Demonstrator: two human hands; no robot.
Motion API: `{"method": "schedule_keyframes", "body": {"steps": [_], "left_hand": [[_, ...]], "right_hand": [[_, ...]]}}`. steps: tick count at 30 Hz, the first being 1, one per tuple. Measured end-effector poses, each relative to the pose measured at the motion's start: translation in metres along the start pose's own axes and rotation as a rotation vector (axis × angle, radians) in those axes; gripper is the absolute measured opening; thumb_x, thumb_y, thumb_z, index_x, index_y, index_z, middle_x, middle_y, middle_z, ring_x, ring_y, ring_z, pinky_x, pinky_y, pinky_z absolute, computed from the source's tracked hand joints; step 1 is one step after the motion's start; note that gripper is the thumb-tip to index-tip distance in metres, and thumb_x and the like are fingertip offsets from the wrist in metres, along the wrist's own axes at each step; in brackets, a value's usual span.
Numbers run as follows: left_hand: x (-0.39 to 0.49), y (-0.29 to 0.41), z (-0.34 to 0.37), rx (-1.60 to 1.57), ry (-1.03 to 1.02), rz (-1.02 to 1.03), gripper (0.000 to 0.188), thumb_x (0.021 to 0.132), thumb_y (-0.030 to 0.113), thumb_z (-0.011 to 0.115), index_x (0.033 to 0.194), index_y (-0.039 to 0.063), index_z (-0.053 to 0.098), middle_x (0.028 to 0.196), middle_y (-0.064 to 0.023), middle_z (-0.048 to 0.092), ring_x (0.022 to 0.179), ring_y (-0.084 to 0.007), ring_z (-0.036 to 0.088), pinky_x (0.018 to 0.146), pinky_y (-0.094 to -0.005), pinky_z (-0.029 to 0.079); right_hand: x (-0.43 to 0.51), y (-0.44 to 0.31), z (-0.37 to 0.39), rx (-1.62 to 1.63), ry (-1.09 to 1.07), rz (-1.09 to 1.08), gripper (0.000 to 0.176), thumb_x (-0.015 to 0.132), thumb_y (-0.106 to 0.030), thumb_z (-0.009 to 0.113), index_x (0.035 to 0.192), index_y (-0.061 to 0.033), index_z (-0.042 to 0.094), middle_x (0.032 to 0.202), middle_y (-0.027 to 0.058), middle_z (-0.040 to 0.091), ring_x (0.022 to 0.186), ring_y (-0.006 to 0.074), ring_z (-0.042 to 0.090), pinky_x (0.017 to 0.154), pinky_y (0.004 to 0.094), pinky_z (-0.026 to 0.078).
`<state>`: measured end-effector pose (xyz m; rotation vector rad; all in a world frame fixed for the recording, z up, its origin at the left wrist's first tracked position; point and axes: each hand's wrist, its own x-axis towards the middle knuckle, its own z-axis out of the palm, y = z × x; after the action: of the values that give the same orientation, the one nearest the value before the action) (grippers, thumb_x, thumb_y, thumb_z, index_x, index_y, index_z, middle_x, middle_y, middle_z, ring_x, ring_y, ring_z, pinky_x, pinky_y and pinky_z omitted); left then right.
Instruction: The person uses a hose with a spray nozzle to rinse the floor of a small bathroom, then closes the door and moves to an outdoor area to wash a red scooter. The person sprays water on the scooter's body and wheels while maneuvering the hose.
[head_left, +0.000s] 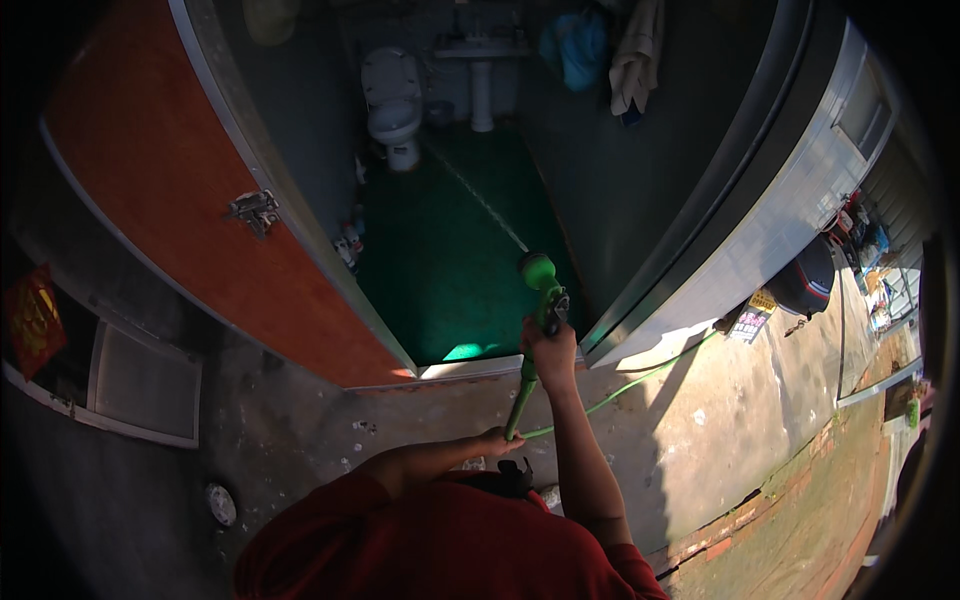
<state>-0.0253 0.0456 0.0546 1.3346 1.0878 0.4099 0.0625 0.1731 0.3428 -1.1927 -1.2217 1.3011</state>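
Observation:
My right hand (553, 352) grips the handle of a green hose spray nozzle (538, 271), whose round head points through a doorway. A thin jet of water (484, 202) runs from it across the green floor (457, 270) towards the base of a white toilet (395, 120) with its lid raised. Lower down, my left hand (501, 442) is closed around the green garden hose (522, 397) near my waist. From there the hose trails to the right over the concrete.
A pedestal sink (481, 90) stands beside the toilet. Cloths (636, 60) hang on the right wall. An orange door (187, 195) with a metal latch (256, 212) is at the left. A raised white sill (472, 367) crosses the doorway. Outside right is a parked vehicle's dark rear (804, 277).

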Motion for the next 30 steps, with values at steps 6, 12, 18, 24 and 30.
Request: {"method": "schedule_keyframes", "body": {"steps": [6, 12, 18, 24, 30], "left_hand": [[-0.005, 0.001, 0.001, 0.179, -0.087, 0.040, 0.031, 0.096, 0.038, 0.054, 0.104, 0.008, 0.060, 0.073, -0.0023, 0.056, 0.067, -0.0143, 0.056, 0.064, -0.0318, 0.046], [-0.006, -0.027, 0.015, 0.198, -0.073, 0.080, 0.031, 0.096, 0.038, 0.053, 0.101, 0.008, 0.059, 0.088, -0.0076, 0.062, 0.083, -0.0215, 0.060, 0.076, -0.0363, 0.047], [-0.015, -0.031, 0.024, 0.252, 0.003, 0.100, 0.030, 0.096, 0.039, 0.053, 0.101, 0.010, 0.058, 0.084, -0.0082, 0.064, 0.079, -0.0243, 0.063, 0.072, -0.0370, 0.048], [-0.009, -0.029, 0.021, 0.212, -0.026, -0.008, 0.032, 0.095, 0.041, 0.055, 0.103, 0.010, 0.058, 0.087, -0.0083, 0.064, 0.077, -0.0233, 0.063, 0.072, -0.0366, 0.049], [-0.009, -0.003, 0.015, 0.189, -0.052, -0.099, 0.047, 0.092, 0.050, 0.054, 0.106, 0.006, 0.061, 0.107, -0.0165, 0.060, 0.101, -0.0329, 0.059, 0.086, -0.0395, 0.045]], "right_hand": [[-0.003, 0.009, -0.010, -0.031, -0.116, 0.123, 0.014, 0.084, -0.013, 0.065, 0.081, 0.0002, 0.061, 0.066, 0.0052, 0.060, 0.056, 0.0126, 0.058, 0.052, 0.0276, 0.046], [-0.009, 0.016, -0.006, 0.006, -0.202, 0.179, 0.012, 0.083, -0.012, 0.064, 0.081, -0.0008, 0.061, 0.066, 0.0058, 0.061, 0.056, 0.0135, 0.060, 0.053, 0.0284, 0.047], [-0.010, 0.029, -0.004, -0.035, -0.205, 0.221, 0.013, 0.084, -0.013, 0.064, 0.081, -0.0010, 0.061, 0.066, 0.0057, 0.061, 0.055, 0.0136, 0.060, 0.053, 0.0288, 0.048], [-0.004, 0.026, -0.009, -0.011, -0.205, 0.209, 0.015, 0.084, -0.013, 0.065, 0.080, -0.0003, 0.061, 0.065, 0.0065, 0.061, 0.055, 0.0141, 0.060, 0.053, 0.0293, 0.048], [-0.002, 0.022, -0.022, -0.007, -0.205, 0.220, 0.015, 0.083, -0.012, 0.065, 0.079, 0.0010, 0.060, 0.065, 0.0073, 0.061, 0.055, 0.0155, 0.060, 0.053, 0.0298, 0.048]]}}
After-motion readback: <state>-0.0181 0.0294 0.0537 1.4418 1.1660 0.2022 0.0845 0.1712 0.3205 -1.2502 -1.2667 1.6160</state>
